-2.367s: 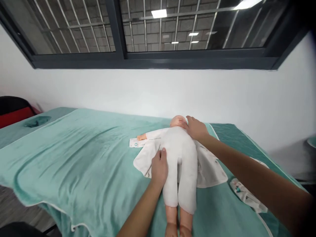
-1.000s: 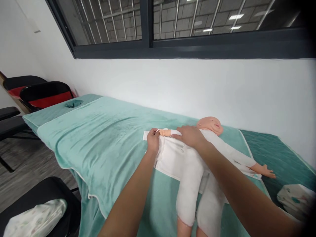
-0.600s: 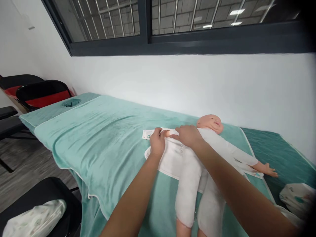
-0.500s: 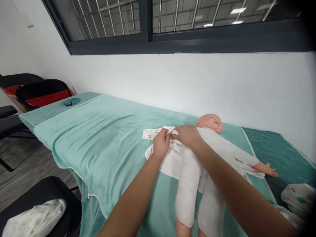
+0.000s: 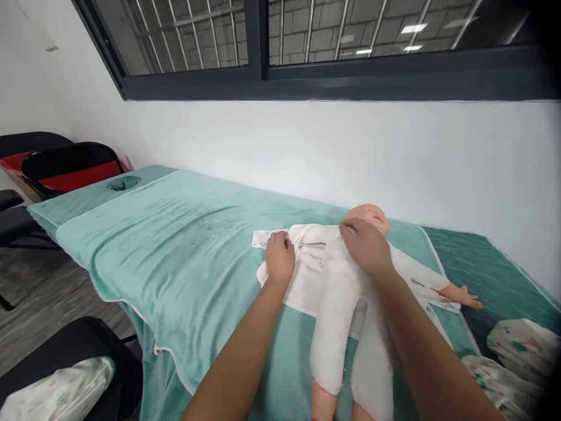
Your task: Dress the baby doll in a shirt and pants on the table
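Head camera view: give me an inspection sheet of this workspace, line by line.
Surface: teal towel, lightly creased, over a darker cover.
Job's things: doll on its back on an open white garment; one bare arm stretched out to the right.
Clutter: folded printed cloths at the right edge; another cloth on a black chair, lower left.
Hands: left hand on the garment's sleeve, fingers curled; right hand on the doll's chest, blurred.
Cables: nothing seen.
Surroundings: white wall, dark-framed window, black and red chairs far left.
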Demonstrator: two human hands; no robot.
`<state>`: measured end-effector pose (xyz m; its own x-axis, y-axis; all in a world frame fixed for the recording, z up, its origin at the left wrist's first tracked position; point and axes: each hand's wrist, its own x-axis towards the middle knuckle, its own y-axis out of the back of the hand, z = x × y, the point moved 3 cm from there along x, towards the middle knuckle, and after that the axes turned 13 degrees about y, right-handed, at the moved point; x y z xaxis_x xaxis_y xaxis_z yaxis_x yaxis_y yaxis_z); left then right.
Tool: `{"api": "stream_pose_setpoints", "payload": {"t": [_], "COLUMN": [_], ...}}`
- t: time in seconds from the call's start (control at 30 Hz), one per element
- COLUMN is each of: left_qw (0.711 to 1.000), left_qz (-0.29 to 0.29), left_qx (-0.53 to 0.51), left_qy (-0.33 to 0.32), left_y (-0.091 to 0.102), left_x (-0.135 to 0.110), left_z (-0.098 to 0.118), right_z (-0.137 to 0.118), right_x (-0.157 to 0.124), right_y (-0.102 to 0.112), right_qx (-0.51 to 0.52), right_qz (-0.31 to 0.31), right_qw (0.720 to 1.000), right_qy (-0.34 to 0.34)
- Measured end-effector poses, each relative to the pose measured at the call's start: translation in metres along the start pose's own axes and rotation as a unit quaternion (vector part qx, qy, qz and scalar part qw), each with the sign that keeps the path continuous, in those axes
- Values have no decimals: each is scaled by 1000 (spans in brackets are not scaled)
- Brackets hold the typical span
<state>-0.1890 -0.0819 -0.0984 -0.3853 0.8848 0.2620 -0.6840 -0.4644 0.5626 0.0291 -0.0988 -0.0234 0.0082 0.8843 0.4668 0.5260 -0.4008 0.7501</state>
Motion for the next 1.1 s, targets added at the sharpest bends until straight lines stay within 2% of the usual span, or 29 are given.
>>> {"api": "stream_pose_setpoints", "payload": {"t": [0.1, 0.17, 0.23, 0.33, 0.4, 0.43, 0.57, 0.67, 0.8, 0.97, 1.1], "left_qw": [998, 996, 995, 995, 996, 997, 998, 995, 985, 982, 979], "left_qz": [1, 10, 18, 17, 12, 10, -13, -67, -122, -127, -148], "left_qx": [56, 82, 94, 95, 86, 74, 5, -64, -121, -140, -138], "left_qy": [-15, -14, -5, -2, -22, -34, -58, -34, 3, 30, 12], "left_y": [-3, -5, -6, -7, -6, -5, 0, 1, -6, -13, -6], "left_x": [-2, -1, 1, 3, 3, 2, -4, -8, -11, -4, 2], "left_z": [1, 2, 1, 0, 2, 3, 13, 22, 44, 77, 100], "right_z": [36, 60, 77, 85, 84, 83, 83, 79, 72, 69, 69], "right_x": [-32, -53, -69, -78, -78, -77, -78, -77, -72, -63, -65], "right_y": [20, 26, 28, 29, 31, 32, 31, 24, 14, -3, -15], "right_qx": [41, 70, 74, 28, 11, 15, 101, 209, 291, 394, 421], "right_qz": [132, 194, 190, 93, 48, 45, 111, 165, 189, 165, 111], "right_qw": [989, 969, 953, 953, 957, 958, 952, 935, 916, 899, 895], "right_qy": [-50, -135, -226, -286, -285, -282, -267, -235, -202, -99, -102]}}
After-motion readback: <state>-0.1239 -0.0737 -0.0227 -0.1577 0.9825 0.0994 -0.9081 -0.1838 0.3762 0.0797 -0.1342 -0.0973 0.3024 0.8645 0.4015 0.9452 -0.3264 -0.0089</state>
